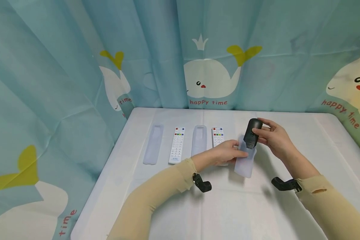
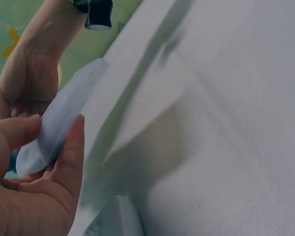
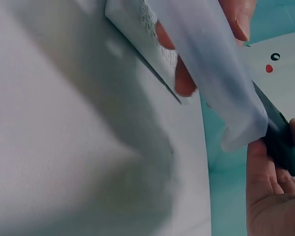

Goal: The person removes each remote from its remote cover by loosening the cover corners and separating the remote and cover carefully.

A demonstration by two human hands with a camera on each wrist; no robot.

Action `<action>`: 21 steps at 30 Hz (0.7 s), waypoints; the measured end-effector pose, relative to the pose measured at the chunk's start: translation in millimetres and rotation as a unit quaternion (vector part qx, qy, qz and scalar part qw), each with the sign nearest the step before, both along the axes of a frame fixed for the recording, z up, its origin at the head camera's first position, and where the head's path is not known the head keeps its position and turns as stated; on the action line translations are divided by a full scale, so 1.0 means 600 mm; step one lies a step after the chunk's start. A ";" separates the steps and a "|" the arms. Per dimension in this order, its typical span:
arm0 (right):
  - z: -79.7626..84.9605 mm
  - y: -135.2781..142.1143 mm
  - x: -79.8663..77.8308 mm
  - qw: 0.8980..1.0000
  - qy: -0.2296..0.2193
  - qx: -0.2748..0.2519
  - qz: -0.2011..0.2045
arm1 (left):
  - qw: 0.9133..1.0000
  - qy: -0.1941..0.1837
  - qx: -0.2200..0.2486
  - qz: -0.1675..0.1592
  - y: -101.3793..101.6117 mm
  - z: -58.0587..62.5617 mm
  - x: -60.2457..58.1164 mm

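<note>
My left hand (image 1: 227, 152) pinches a translucent silicone remote cover (image 1: 245, 167) between thumb and fingers, above the table's right half. A black remote control (image 1: 253, 129), its plain side toward the head camera, is in the grip of my right hand (image 1: 276, 138) by its far end. The near end of the remote overlaps the cover's upper end, where the mouth is. In the right wrist view, the black remote (image 3: 280, 137) emerges from the end of the pale cover (image 3: 211, 69). The left wrist view shows the cover (image 2: 64, 120) tilted, hiding most of the remote.
On the white table (image 1: 228, 213) lie a flat cover (image 1: 153, 145), a white remote (image 1: 177, 145), a second cover (image 1: 199, 140) and another white remote (image 1: 218, 136), side by side. My left hand and forearm partly hide the latter two. A whale-print curtain (image 1: 162, 50) hangs behind.
</note>
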State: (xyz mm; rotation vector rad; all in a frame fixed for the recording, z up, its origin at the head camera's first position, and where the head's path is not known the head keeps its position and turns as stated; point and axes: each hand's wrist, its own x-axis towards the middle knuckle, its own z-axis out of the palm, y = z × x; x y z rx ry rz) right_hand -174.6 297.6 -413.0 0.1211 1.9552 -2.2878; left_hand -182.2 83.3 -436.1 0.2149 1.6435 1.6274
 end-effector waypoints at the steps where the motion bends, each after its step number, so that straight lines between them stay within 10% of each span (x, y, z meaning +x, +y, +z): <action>1: 0.000 -0.001 -0.001 1.000 0.002 0.001 0.002 | 1.000 0.008 0.000 0.002 0.001 0.002 0.000; 21: -0.009 0.010 -0.008 1.000 -0.010 0.019 0.012 | 0.998 0.011 0.024 -0.056 -0.008 0.004 0.003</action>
